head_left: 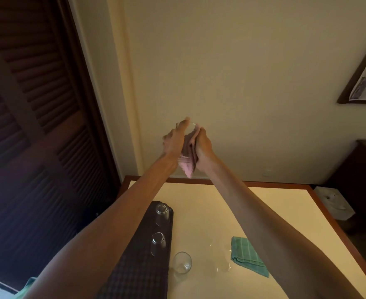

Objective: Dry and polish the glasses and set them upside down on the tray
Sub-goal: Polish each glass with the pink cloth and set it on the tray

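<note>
Both my hands are raised over the desk's (210, 212) far edge: my left hand (174, 141) grips a clear glass (189, 128), my right hand (202, 147) presses a pink cloth (187, 167) against it. At seven o'clock, two smooth tumblers (162, 213) stand inverted on the dark checked tray (134, 272); one upright glass (182, 263) and a folded green cloth (248, 255) sit on the bare cream top.

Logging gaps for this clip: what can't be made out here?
- Held glass, head view: mostly hidden by both hands and the pink cloth; its dryness is unreadable.
- Tray: near end cut off by the bottom edge, partly under the left arm.
- Picture frame: cut off by the right edge.
</note>
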